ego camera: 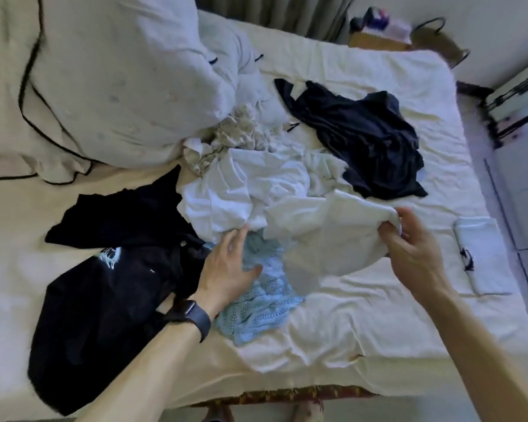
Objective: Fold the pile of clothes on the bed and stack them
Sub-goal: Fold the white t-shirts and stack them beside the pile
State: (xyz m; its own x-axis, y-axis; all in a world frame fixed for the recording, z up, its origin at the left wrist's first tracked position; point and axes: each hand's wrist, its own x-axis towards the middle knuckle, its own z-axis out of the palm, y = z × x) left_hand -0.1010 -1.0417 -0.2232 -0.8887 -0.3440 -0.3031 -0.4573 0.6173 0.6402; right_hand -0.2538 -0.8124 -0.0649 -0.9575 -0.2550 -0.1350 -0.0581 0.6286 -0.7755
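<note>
A loose pile of clothes lies in the middle of the bed (363, 315). My right hand (409, 242) pinches the edge of a cream-white garment (326, 233) and lifts it off the sheet. My left hand (226, 266), with a dark watch on its wrist, reaches with straight fingers over a light blue eyelet garment (262, 309) toward a crumpled white shirt (241, 190). A black printed garment (104, 284) lies at the left. A dark navy garment (366, 138) is spread at the back right. A beige patterned piece (238, 132) sits behind the white shirt.
One folded white garment (479, 254) lies by the bed's right edge. A bunched white duvet with black piping (110, 80) fills the back left. A nightstand with small items (378, 35) and a bag stand beyond the bed. Floor and a cabinet are at the right.
</note>
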